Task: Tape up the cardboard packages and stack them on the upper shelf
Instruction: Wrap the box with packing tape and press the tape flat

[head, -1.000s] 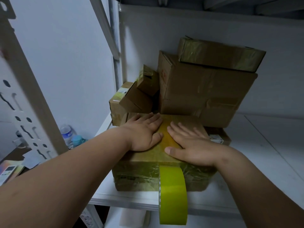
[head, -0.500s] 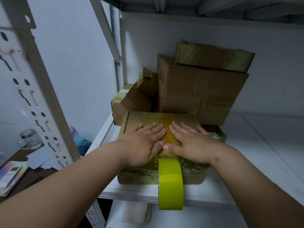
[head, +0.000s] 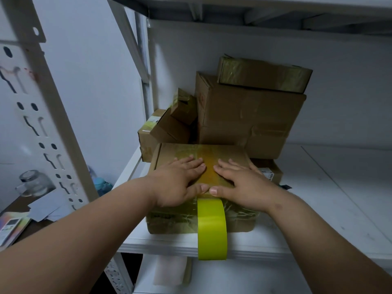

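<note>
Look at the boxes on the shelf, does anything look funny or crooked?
Yes. The small box at the back sits tilted, propped on a corner against the big box. The tape roll hangs off the front of the package both hands press, over the shelf edge.

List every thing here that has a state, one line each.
Left hand: flat, pressing the box top.
Right hand: flat, pressing the box top.
Front box: closed, taped, on the shelf.
Tape roll: hanging over the box front.
Large box: closed, flat taped box on top.
</note>
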A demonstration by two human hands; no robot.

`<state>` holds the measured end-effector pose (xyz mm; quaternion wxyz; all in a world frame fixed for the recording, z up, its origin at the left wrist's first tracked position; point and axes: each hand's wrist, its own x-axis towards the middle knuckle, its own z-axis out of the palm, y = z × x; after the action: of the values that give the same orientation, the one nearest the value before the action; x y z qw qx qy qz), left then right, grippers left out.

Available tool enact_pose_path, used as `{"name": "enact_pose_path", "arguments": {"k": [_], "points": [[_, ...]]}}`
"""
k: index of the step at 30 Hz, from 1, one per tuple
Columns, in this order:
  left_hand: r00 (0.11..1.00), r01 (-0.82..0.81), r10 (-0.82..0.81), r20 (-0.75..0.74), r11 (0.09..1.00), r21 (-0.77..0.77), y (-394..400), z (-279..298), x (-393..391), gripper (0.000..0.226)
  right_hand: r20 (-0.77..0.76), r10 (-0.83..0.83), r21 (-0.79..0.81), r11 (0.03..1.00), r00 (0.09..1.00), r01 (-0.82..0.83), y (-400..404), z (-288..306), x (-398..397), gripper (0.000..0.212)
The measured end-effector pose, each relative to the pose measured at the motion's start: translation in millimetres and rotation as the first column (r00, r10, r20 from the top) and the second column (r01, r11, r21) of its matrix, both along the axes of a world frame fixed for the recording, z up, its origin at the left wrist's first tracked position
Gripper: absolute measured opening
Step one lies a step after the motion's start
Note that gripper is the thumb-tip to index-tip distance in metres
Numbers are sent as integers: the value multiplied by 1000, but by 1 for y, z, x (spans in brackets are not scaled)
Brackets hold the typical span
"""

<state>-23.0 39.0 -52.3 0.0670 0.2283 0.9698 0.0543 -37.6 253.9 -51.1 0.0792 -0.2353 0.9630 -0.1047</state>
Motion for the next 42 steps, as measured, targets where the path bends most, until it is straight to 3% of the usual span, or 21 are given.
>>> {"name": "enact_pose_path", "arguments": {"k": [3,5,7,10,13,16,20,23,27,33,36,39,42], "points": [[992,-6,17,-126,996,88,-3,-6,4,75,-255,-143,-318,946,956,56,3,-21,23,51],[985,-14,27,-171,997,75,-4,-7,6,77,-375,-296,-633,774,879,-9,2,-39,46,25],[983,-15,24,-179,999,50,-4,-7,7,78,-422,-391,-760,645,818,-84,-3,-56,70,22],[982,-14,16,-187,1000,16,-3,-7,6,88,-336,-306,-795,599,891,-94,-17,-82,100,34],[982,-10,9,-189,1000,-6,-4,-10,7,88,-58,-202,-843,534,978,60,-28,-100,115,53],[984,-24,20,-178,1000,-18,-4,-10,6,82,196,-100,-897,384,976,219,-30,-105,119,45],[987,-38,31,-157,999,-36,-2,-9,5,72,250,-90,-927,266,964,265,-32,-96,124,38],[988,-56,50,-146,998,-42,-1,-9,7,67,285,-118,-917,254,951,306,-37,-102,134,32],[986,-65,59,-156,997,-32,0,-11,9,69,366,-201,-881,238,909,408,-42,-126,148,47],[987,-65,54,-150,996,-68,1,-10,9,86,392,-157,-866,271,907,421,-40,-130,145,40],[942,-108,85,-324,993,-54,0,-16,13,88,393,-126,-856,312,911,412,-37,-133,145,34],[829,-85,123,-546,992,95,2,-28,27,69,401,-104,-852,322,910,412,-35,-136,144,33],[777,-36,178,-603,970,240,3,-38,40,51,391,-95,-856,327,916,400,-32,-134,144,34]]}}
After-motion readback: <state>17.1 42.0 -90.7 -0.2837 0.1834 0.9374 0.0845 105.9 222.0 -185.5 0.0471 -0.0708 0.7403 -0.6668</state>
